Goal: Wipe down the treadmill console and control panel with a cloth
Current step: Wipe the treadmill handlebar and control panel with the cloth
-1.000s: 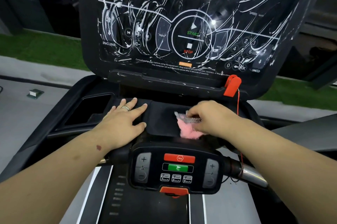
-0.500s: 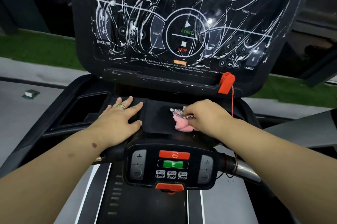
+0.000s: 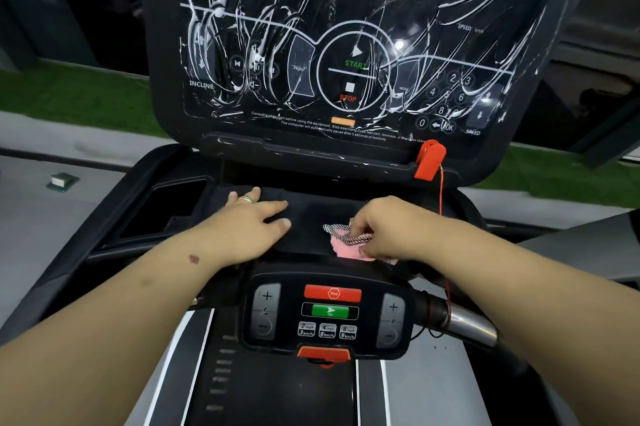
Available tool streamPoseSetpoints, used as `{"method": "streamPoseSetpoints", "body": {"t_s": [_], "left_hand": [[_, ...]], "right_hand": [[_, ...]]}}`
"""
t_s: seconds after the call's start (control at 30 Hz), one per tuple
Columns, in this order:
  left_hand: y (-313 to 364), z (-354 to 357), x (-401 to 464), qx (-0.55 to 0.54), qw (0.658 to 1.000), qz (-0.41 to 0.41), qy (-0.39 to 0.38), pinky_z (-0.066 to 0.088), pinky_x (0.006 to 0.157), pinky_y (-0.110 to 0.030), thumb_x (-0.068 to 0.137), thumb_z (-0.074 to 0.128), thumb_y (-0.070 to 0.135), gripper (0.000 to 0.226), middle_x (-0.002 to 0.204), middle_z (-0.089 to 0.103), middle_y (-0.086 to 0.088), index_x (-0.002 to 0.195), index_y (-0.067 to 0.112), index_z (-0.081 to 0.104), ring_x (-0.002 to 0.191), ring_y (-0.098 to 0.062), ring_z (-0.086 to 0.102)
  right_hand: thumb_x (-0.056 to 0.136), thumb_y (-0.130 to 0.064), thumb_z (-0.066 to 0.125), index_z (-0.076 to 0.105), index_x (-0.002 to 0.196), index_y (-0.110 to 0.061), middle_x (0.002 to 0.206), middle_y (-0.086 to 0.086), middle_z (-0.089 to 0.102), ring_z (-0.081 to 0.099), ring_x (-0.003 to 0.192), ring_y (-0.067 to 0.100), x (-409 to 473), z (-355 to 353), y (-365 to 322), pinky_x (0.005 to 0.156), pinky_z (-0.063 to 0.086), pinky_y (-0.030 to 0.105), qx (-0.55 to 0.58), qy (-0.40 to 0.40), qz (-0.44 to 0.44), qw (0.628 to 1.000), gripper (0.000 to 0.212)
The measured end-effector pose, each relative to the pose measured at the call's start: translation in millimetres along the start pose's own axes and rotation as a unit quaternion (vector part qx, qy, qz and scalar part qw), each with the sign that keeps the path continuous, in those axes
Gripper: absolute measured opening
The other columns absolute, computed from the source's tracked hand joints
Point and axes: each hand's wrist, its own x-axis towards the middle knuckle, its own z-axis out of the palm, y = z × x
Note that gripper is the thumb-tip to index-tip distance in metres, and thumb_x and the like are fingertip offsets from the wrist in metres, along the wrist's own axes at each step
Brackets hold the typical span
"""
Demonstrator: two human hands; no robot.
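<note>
Your right hand (image 3: 398,228) is pinching the fluffy pink cloth (image 3: 346,245) on the matte black tray at 3 o'clock from your left hand (image 3: 252,228), lying flat, fingers relaxed. The glossy console (image 3: 346,44) at 12 o'clock is showing white streaks, probably unwiped; the control panel (image 3: 330,314) at 6 o'clock is awaiting wiping.

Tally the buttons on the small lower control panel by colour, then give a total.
Lower control panel:
Red: 1, the Stop button
Green: 1, the go button
White speed presets: 3, starting with the leftmost preset
Grey plus/minus rockers: 2, left rocker and right rocker
Total: 7
</note>
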Motion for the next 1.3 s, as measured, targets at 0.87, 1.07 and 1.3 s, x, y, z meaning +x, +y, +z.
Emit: {"method": "streamPoseSetpoints", "body": {"t_s": [0.87, 1.07, 1.3], "left_hand": [[21, 8, 1, 0.108, 0.993, 0.001, -0.054, 0.000, 0.128, -0.045, 0.101, 0.045, 0.046, 0.077, 0.171, -0.013, 0.003, 0.164, 0.026, 0.006, 0.157, -0.026, -0.012], [20, 9, 3, 0.111, 0.992, 0.000, -0.053, 0.000, 0.128, -0.045, 0.101, 0.044, 0.046, 0.079, 0.171, -0.013, 0.003, 0.164, 0.022, 0.005, 0.157, -0.025, -0.011], [18, 10, 2, 0.102, 0.993, -0.001, -0.053, 0.001, 0.128, -0.044, 0.100, 0.044, 0.046, 0.078, 0.170, -0.014, 0.005, 0.164, 0.023, 0.005, 0.157, -0.024, -0.012]], "right_hand": [[0.080, -0.019, 0.069, 0.062, 0.100, -0.022, 0.102, 0.007, 0.066, 0.065, 0.090, 0.033, 14, 8, -6, 0.068, 0.049, 0.032, -0.050, 0.074, 0.047, 0.995, 0.021], [0.083, -0.023, 0.068, 0.072, 0.101, -0.017, 0.099, 0.007, 0.069, 0.068, 0.093, 0.032, -1, 13, -8, 0.073, 0.053, 0.032, -0.031, 0.031, 0.063, 0.997, 0.019], [0.088, -0.022, 0.059, 0.054, 0.079, -0.017, 0.092, 0.010, 0.064, 0.063, 0.089, 0.036, 14, 19, -6, 0.069, 0.043, 0.032, -0.003, 0.130, 0.109, 0.985, 0.011]]}}
